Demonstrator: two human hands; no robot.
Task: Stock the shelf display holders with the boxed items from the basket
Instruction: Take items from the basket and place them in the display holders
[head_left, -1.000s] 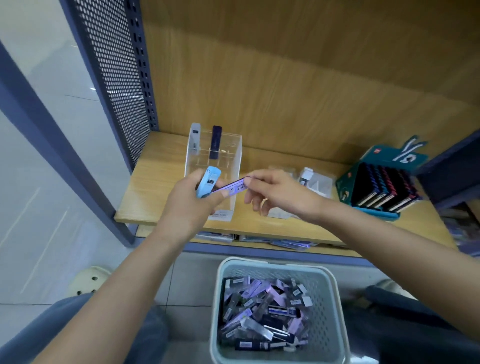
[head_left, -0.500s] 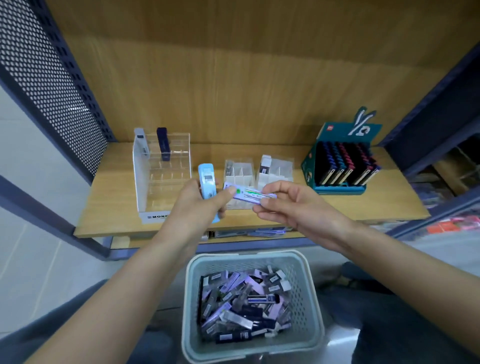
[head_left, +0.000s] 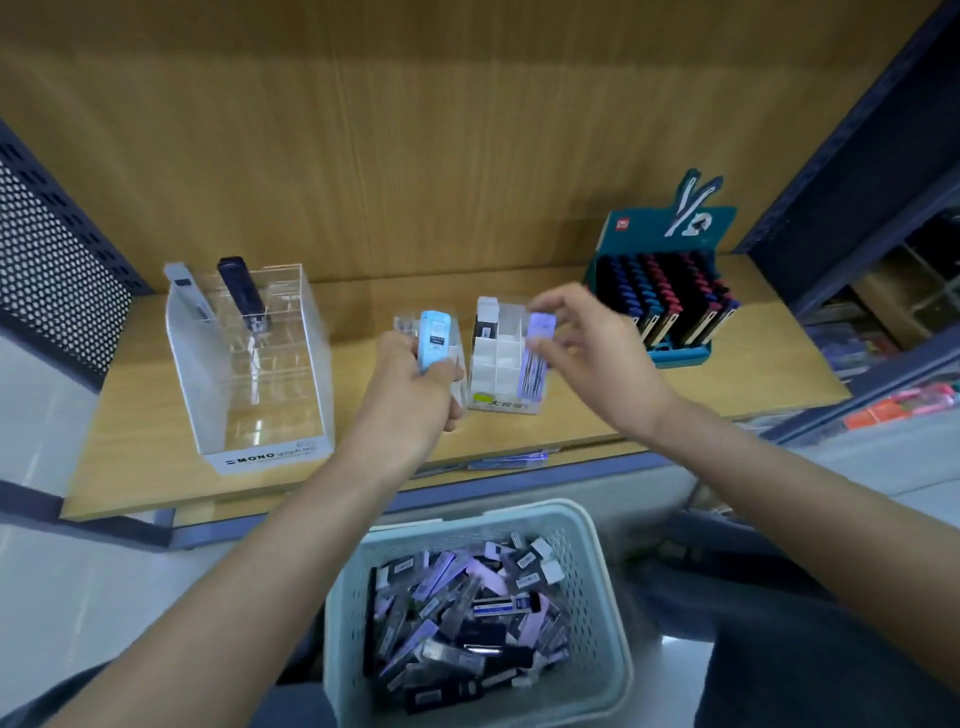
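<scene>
Plastic basket (head_left: 602, 623) w/ boxed stock (head_left: 467, 613) sits below white holder (head_left: 496, 358). L hand (head_left: 410, 400), left of holder, fingers curled round blue box (head_left: 435, 338), prob queued next. R hand (head_left: 597, 364) pinches lilac box (head_left: 535, 364) upright at holder's right slot, for straight drop-in.

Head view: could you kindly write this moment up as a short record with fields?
left hand: grips an upright light blue rectangular box
right hand: pinches the top of a slim lilac box
box's lower end: in the small clear divided plastic holder, right column
basket: pale perforated plastic basket, full of boxes
large clear acrylic holder: white item and dark blue item at its back
</scene>
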